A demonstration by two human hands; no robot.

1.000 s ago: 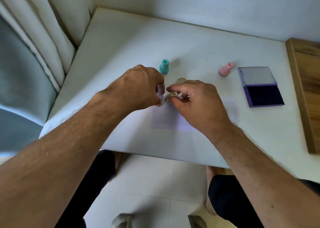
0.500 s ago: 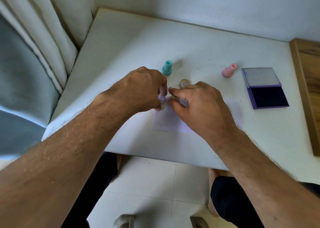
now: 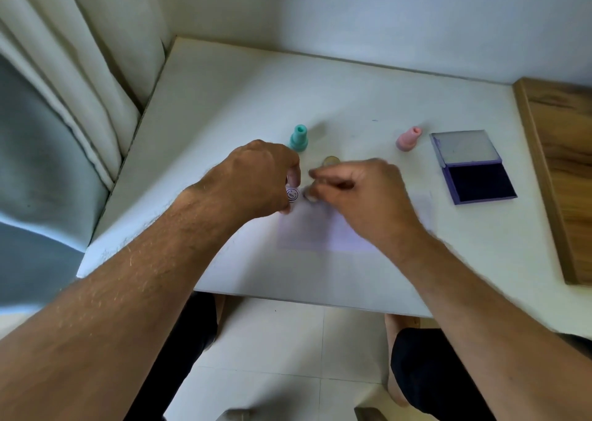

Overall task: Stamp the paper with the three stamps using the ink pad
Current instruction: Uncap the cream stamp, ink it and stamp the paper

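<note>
The round stamp face (image 3: 292, 194) shows a smiley-like mark; its tiny lettering is too small to read.

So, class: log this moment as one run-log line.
left hand: holds stamp | right hand: pinches cap, blurred | ink pad: open

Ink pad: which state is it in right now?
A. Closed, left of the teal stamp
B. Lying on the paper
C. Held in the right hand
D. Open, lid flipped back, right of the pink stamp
D: the ink pad lies open on the table, dark pad exposed, just right of the pink stamp.
</note>
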